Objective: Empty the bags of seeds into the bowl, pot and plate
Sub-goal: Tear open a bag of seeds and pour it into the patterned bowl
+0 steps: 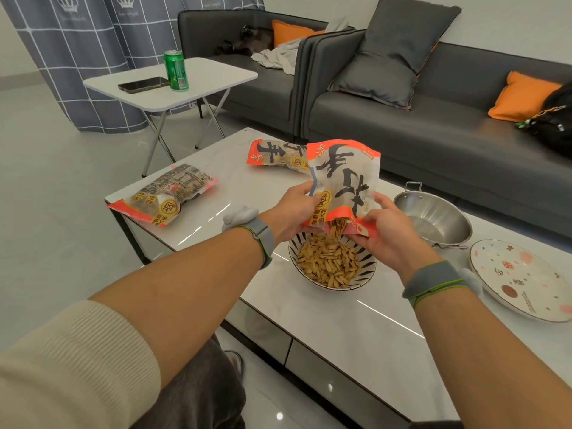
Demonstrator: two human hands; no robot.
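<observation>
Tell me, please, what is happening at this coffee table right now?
A person is pouring seeds from an upturned bag into the striped bowl, gripping it with the left hand and the right hand. The bowl is already well filled. Two more bags lie unopened on the table, and the steel pot and the plate hold no seeds yet.

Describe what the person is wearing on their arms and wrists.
Both forearms are bare. The left arm has a cream ribbed sleeve pushed up above the elbow. Each wrist carries a grey band edged with a thin green cord: the left wrist band and the right wrist band. No gloves or rings show.
</observation>
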